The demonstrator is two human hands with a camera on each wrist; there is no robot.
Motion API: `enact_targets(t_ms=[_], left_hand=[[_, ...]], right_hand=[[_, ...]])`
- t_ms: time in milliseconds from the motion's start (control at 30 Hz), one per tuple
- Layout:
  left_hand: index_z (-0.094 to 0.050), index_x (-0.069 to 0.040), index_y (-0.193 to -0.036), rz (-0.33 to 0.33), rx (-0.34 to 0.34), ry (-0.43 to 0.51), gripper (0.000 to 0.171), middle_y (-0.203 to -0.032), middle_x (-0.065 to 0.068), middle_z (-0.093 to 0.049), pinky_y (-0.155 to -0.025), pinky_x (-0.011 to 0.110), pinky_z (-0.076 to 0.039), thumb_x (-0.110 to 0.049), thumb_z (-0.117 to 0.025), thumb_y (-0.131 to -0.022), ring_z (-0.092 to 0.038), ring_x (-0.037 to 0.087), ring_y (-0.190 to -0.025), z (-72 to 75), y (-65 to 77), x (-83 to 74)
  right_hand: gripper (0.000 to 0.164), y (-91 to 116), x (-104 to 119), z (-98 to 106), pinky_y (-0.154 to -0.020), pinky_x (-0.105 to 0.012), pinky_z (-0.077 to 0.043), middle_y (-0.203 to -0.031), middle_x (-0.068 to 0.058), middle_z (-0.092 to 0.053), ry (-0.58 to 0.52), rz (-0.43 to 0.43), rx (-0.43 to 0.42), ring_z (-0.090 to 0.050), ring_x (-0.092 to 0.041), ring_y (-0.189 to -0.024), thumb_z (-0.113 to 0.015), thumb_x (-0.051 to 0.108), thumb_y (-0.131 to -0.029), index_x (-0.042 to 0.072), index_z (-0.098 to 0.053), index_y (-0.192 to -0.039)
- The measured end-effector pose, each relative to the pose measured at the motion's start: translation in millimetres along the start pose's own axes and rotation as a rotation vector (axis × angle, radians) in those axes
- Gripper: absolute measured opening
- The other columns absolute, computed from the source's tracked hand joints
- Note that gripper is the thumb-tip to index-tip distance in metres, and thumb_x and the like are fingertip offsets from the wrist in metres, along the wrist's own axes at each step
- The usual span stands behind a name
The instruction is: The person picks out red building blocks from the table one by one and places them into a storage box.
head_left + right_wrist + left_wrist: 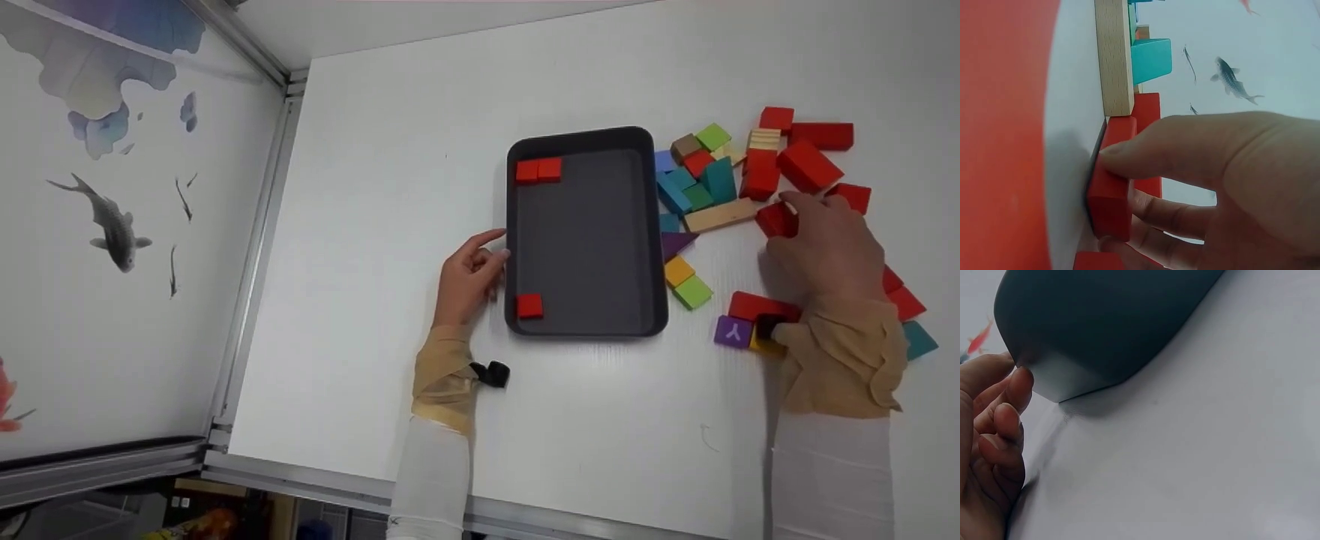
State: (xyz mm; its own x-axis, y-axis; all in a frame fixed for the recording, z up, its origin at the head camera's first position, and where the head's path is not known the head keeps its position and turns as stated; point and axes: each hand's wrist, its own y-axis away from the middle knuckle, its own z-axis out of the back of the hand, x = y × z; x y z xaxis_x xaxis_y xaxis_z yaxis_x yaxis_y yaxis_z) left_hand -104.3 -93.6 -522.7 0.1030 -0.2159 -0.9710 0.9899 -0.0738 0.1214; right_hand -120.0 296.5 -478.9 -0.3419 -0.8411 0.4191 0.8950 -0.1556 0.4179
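Observation:
A dark grey rectangular tray (589, 240) lies on the white table. Two red blocks (538, 170) sit side by side in its far left corner, and another red block (529, 306) in the near left corner. My left hand (466, 281) touches the tray's left outer wall with its fingertips; its other fingers are bent loosely beside it. Right of the tray, my right hand (832, 247) pinches a red block (1112, 191), thumb on one face and fingers on the other. That block is close to the table, right at the end of a plain wooden bar (720, 216).
Teal, green and other coloured blocks (697, 184) crowd the tray's right side. More red blocks (810, 165) lie beyond and around my right hand. Nearer stand a purple letter block (733, 331) and a long red block (761, 306). A panel with painted fish (112, 225) borders the left.

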Motion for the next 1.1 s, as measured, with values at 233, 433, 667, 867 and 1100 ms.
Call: enact_targets(t_ms=[233, 433, 667, 867, 1100], left_hand=[[-0.058, -0.013, -0.118, -0.003, -0.003, -0.016, 0.035, -0.062, 0.005, -0.052, -0.044, 0.032, -0.042, -0.025, -0.061, -0.085, -0.046, 0.024, -0.049, -1.0, -1.8, -0.9], [-0.057, -0.012, -0.118, -0.005, 0.005, 0.017, 0.035, -0.062, 0.006, -0.052, -0.043, 0.031, -0.042, -0.024, -0.061, -0.085, -0.045, 0.022, -0.05, -0.9, -1.0, -0.2], [-0.057, -0.011, -0.119, -0.009, 0.005, 0.029, 0.035, -0.064, 0.008, -0.053, -0.043, 0.03, -0.041, -0.023, -0.061, -0.086, -0.044, 0.02, -0.05, 0.1, 0.3, -1.2], [-0.058, -0.012, -0.118, -0.001, -0.001, 0.018, 0.035, -0.063, 0.006, -0.053, -0.043, 0.032, -0.043, -0.024, -0.061, -0.085, -0.045, 0.022, -0.05, 0.4, -0.5, -0.6], [-0.057, -0.013, -0.119, 0.016, -0.001, 0.025, 0.036, -0.063, 0.006, -0.052, -0.045, 0.032, -0.043, -0.024, -0.061, -0.085, -0.046, 0.025, -0.051, 0.1, -0.1, 0.4]], right_hand=[[0.093, -1, 2, 4, -0.072, -0.061, -0.041, -0.125, -0.028, -0.033, -0.043, -0.02, -0.005, -0.029, -0.046, -0.111, -0.078, 0.024, -0.067, 0.01, -0.023, -0.142], [0.087, 1, 6, 7, -0.072, -0.059, -0.043, -0.125, -0.026, -0.036, -0.081, 0.019, -0.043, -0.032, -0.044, -0.111, -0.072, 0.038, -0.072, 0.009, -0.026, -0.14], [0.087, 7, 19, 13, -0.075, -0.059, -0.042, -0.125, -0.024, -0.037, -0.102, 0.117, -0.036, -0.034, -0.042, -0.111, -0.075, 0.029, -0.07, 0.008, -0.026, -0.139], [0.081, 14, 36, 10, -0.076, -0.057, -0.042, -0.126, -0.021, -0.038, -0.101, 0.19, -0.037, -0.037, -0.038, -0.11, -0.073, 0.026, -0.073, 0.01, -0.028, -0.139], [0.075, 23, 56, 0, -0.077, -0.054, -0.044, -0.122, -0.02, -0.04, -0.069, 0.285, -0.025, -0.04, -0.035, -0.104, -0.072, 0.024, -0.075, 0.011, -0.033, -0.137]])
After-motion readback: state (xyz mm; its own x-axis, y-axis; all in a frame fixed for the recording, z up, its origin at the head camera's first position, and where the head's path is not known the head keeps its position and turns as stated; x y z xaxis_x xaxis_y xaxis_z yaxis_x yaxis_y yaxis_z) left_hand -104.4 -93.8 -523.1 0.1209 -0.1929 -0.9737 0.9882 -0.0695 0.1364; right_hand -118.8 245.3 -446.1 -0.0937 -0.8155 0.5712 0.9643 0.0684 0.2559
